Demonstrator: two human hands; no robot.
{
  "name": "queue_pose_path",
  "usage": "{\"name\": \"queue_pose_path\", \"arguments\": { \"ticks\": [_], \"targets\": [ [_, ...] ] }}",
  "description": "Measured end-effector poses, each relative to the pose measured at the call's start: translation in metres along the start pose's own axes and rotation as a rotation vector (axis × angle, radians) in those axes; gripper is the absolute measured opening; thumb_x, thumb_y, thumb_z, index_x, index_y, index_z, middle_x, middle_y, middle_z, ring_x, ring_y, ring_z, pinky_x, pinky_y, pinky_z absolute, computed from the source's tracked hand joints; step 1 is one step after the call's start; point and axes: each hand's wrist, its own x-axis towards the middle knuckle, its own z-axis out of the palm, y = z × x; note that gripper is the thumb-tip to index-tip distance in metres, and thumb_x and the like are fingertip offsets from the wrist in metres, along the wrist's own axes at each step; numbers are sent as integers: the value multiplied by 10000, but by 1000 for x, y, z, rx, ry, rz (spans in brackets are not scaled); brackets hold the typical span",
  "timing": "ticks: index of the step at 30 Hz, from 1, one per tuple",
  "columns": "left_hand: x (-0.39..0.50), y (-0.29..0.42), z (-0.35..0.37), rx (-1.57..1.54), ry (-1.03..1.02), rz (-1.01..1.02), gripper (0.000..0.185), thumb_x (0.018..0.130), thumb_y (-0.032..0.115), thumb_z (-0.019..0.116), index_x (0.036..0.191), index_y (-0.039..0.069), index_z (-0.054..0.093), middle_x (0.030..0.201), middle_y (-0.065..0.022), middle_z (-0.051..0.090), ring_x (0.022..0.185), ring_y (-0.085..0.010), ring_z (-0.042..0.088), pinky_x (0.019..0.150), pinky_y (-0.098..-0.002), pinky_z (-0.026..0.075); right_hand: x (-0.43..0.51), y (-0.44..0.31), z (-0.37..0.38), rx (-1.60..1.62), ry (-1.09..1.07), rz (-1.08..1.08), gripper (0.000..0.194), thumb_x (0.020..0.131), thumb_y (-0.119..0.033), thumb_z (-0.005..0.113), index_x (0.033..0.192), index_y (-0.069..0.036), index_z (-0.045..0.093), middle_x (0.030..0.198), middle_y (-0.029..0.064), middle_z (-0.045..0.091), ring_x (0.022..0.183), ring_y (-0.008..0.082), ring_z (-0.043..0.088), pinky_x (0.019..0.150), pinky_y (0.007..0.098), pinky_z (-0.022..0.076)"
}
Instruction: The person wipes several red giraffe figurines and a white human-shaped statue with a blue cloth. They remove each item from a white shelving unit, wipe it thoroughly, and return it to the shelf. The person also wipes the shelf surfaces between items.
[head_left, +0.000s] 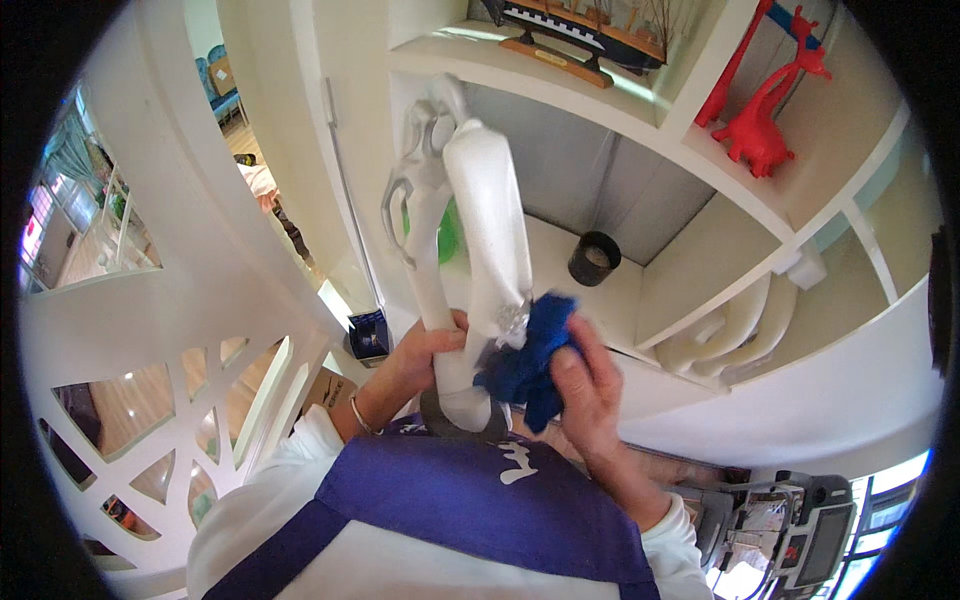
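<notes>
A glossy white and silver figurine of two tall, slender figures (491, 202) stands upright in front of my chest, on a dark round base (463, 420). My left hand (424, 349) grips the lower part of the slimmer figure, with the thumb across its front. In my right hand (589, 375) is a crumpled blue cloth (536, 360), pinched between thumb and fingers. The cloth touches the lower side of the wider figure, beside a glittery silver ornament (512, 324). The far side of the figurine is hidden.
Behind the figurine is a white curved shelf unit (720, 187) with a black cup (594, 259), a green object (448, 234), a model ship (585, 34), red giraffe figurines (772, 112) and a white looped ornament (739, 330). A cut-out white partition (184, 315) stands at left; a small dark blue box (368, 335) is nearby.
</notes>
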Motion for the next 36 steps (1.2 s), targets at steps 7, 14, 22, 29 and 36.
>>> {"name": "queue_pose_path", "arguments": {
  "ticks": [7, 14, 22, 29, 36],
  "targets": [
    [16, 16, 34, 75, 86, 165, 249, 726, 130, 600, 937, 9, 549, 882, -83, 583, 781, -153, 563, 709, -280, 457, 16, 4, 23, 135, -11, 83, 491, 870, -231, 501, 1252, 15, 315, 1106, 142, 476, 982, 202, 465, 866, 339, 378],
    [12, 22, 46, 111, 37, 172, 213, 684, 107, 567, 853, -20, 593, 886, -74, 573, 843, -168, 537, 785, -285, 413, -12, 27, -5, -417, -183, -142, 551, 750, -100, 583, 1223, 34, 334, 1157, 262, 414, 1033, 414, 445, 879, 412, 392],
    [18, 23, 33, 21, 32, 57, 422, 710, 132, 507, 1098, -30, 461, 1005, -152, 549, 913, -239, 549, 820, -358, 453, -13, 15, -51, -176, 110, 240, 464, 713, -16, 569, 1161, 13, 449, 1055, 162, 524, 979, 224, 540, 858, 328, 418],
    [24, 20, 49, 156, -221, 182, 561, 730, 212, 534, 1217, -34, 405, 1156, -180, 509, 1069, -251, 505, 899, -343, 428, -13, 4, -10, -291, -258, -178, 635, 815, -174, 557, 1324, 19, 229, 1256, 257, 368, 1142, 401, 401, 977, 383, 303],
    [17, 26, 42, 234, -160, 207, 558, 752, 284, 505, 1202, -37, 429, 1150, -225, 508, 1121, -303, 468, 955, -388, 357, -25, 42, -30, -202, -310, -82, 422, 763, -9, 523, 1176, 11, 435, 1153, 229, 466, 1058, 374, 482, 898, 366, 391]
  ]
}}
